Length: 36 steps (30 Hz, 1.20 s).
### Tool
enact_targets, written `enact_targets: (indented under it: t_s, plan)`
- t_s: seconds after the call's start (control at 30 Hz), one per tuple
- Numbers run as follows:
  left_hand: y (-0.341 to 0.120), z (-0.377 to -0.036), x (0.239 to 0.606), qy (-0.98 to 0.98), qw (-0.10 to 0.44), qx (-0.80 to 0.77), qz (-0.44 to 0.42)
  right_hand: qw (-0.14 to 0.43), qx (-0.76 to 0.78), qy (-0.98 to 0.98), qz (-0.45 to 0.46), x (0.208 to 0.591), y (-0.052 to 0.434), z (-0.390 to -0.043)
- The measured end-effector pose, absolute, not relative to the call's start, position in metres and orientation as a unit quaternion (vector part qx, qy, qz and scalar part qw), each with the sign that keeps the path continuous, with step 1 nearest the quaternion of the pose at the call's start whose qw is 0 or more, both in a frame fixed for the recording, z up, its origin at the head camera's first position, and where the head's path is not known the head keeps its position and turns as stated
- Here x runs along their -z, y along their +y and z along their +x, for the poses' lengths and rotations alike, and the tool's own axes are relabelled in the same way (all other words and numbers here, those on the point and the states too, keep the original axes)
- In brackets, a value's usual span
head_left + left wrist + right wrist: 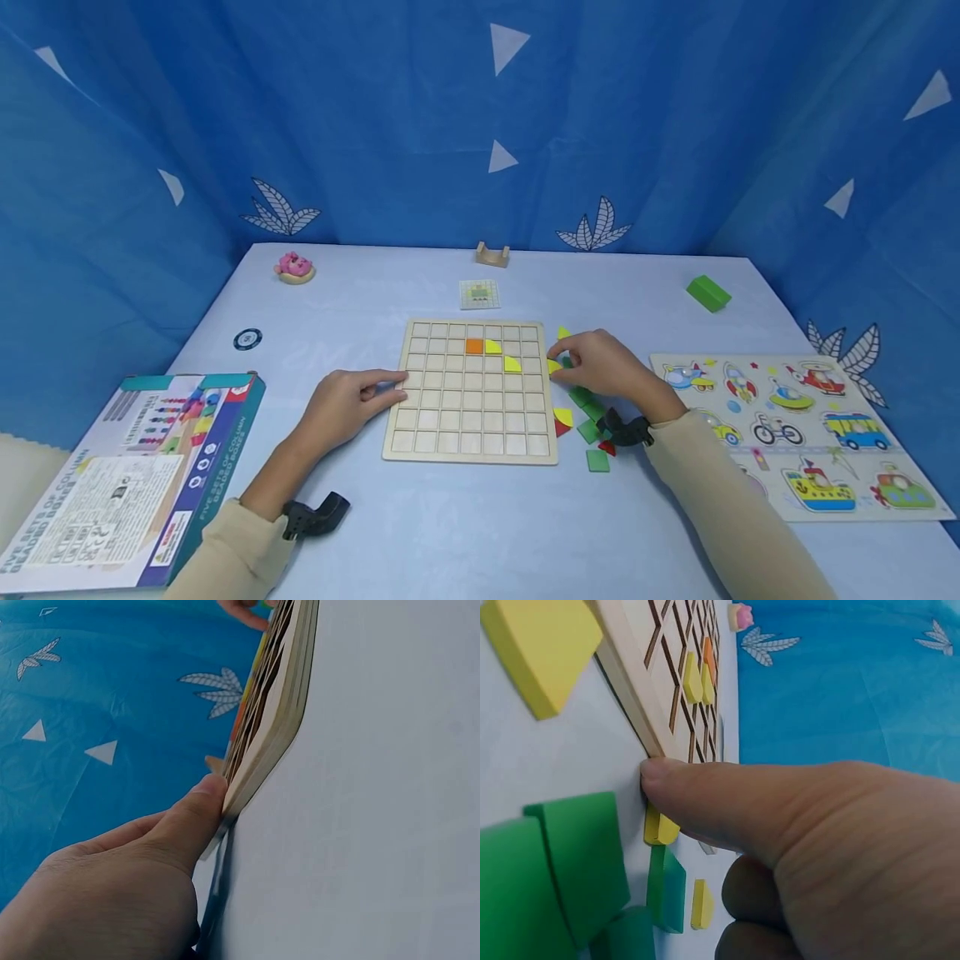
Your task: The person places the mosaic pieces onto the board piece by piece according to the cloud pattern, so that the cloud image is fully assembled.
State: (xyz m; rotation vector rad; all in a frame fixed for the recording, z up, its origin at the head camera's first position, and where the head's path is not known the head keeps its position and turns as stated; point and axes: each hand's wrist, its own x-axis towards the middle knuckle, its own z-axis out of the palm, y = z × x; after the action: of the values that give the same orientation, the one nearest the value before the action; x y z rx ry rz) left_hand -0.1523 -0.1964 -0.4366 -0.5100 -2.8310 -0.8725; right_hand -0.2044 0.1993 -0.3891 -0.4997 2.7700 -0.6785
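Note:
A wooden grid board (465,454) lies mid-table. It carries an orange square tile (474,346) and two yellow quarter-circle tiles, one (492,347) beside the orange and one (512,364) lower right. My left hand (341,408) rests thumb and forefinger against the board's left edge; the left wrist view shows the thumb (201,806) on its side. At the right edge, my right hand (600,364) pinches another yellow quarter-circle tile (553,367). In the right wrist view that tile (658,826) shows below the thumb; the forefinger is hidden there.
Green tiles (597,461), a red piece (607,448) and a yellow tile (562,417) lie right of the board. A pattern card (479,294) and wooden stand (492,254) sit behind. A vehicle puzzle (780,454) lies right, a box (127,483) left, a green block (708,293) back right.

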Motion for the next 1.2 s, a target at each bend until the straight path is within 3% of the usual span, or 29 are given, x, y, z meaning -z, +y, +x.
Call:
enact_targets:
  t_s: [0.47,1.2]
  plan:
    - [-0.197,-0.151,0.438,-0.940,0.058,0.294,-0.161,0.083,0.164,0.961,-0.205,0.386,0.197,-0.201]
    - [-0.196,-0.152,0.437,-0.941,0.064,0.293,-0.157,0.036,0.221,0.951,-0.213,0.392,0.161,-0.179]
